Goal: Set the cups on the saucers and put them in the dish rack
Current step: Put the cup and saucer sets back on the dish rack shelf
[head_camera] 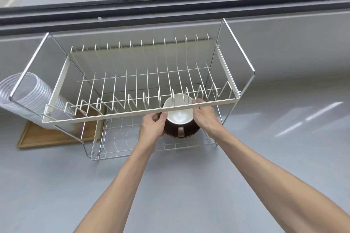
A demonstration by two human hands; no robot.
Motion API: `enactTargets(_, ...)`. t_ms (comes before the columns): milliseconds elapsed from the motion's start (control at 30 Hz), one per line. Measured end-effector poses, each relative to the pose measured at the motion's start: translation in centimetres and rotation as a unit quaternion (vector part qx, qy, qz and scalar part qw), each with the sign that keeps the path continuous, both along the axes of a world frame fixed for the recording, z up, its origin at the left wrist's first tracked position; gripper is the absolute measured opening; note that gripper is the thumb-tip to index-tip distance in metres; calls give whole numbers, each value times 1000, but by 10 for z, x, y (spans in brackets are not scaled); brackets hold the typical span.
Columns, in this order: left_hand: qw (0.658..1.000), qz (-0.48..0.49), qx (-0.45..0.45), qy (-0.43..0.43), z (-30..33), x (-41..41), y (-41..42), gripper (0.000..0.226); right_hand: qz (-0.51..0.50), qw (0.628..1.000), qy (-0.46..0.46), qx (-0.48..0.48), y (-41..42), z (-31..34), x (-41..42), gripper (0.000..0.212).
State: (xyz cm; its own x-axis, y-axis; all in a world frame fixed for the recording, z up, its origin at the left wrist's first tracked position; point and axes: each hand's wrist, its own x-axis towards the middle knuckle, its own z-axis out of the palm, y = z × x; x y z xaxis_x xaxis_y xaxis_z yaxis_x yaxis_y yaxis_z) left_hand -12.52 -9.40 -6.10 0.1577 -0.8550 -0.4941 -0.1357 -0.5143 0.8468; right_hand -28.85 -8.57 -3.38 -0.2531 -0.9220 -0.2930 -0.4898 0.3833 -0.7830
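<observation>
A brown cup (pixel 179 114) with a white inside and a brown handle toward me sits on a dark brown saucer (pixel 190 134). Both are over the wire lower shelf (pixel 121 138) of a two-tier dish rack, under the front bar of the white upper tier (pixel 132 113). My left hand (pixel 152 127) grips the saucer's left edge, thumb against the cup. My right hand (pixel 203 115) holds the right side, fingers reaching behind the upper bar. Whether the saucer rests on the shelf is hidden.
A wooden tray (pixel 47 138) lies on the grey counter left of the rack, with a stack of clear plastic cups (pixel 26 96) lying over it. A window sill and dark frame run behind the rack. Grey counter stretches in front and to the right.
</observation>
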Motion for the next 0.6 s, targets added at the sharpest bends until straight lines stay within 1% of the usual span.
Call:
enactTargets(67,1000,3,11,-3,0,-3,-2,33,14,1000,7,-5,-5,-4,-1,34)
enactTargets(133,1000,2,14,-2,-1,-5,-4,37,13,1000,14,1,-9,-8,-3,34)
enactTargets(167,1000,2,14,3,-1,-5,-5,34,9,1000,11,3,-11,-12,-4,34)
enactTargets(233,1000,-3,12,5,-6,-5,-9,15,3,1000,9,2,-16,-17,-5,37)
enactTargets(267,1000,-5,10,7,-10,-5,-12,12,3,1000,11,0,-18,-19,-6,38)
enactTargets(400,1000,-28,-2,-11,-20,-5,-18,10,-3,1000,25,4,-26,-20,-8,36)
enactTargets(500,1000,-17,-3,4,-17,-8,-19,8,-4,1000,28,0,-29,-17,-9,40)
enactTargets(600,1000,-15,-1,16,-9,-13,-21,14,-15,999,30,18,-33,-16,-9,40)
